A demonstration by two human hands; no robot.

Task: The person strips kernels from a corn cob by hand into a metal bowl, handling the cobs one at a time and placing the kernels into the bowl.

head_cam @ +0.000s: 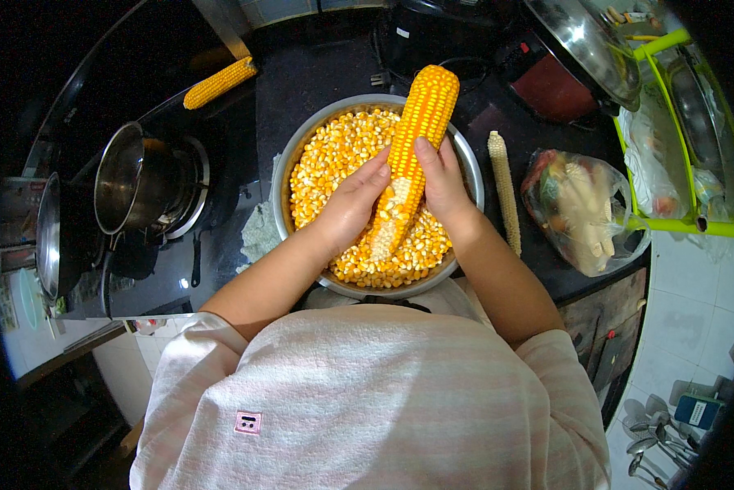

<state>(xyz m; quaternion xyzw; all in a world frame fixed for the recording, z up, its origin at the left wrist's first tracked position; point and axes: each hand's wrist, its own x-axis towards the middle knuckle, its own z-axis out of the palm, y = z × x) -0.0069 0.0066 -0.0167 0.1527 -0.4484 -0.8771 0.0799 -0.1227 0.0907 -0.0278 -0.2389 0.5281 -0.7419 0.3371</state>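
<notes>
Both my hands are on one ear of dried corn (425, 116), tilted over a steel bowl (478, 177). Its lower end is partly stripped, with pale cob showing, while the upper part is full of yellow kernels. My left hand (357, 196) grips it from the left, thumb and fingertips near the edge of the stripped patch. From the right, my right hand (443, 180) wraps around its middle, thumb along the top. Loose corn kernels (336, 159) fill much of the bowl. To the right of the bowl lies a bare corn cob (504, 190).
Another full ear of corn (220, 82) lies at the upper left. A saucepan (122, 177) sits on the gas stove at left. At right are a clear plastic bag (581, 214) holding bare cobs and a green rack (679, 223). A grey cloth (261, 233) touches the bowl's left side.
</notes>
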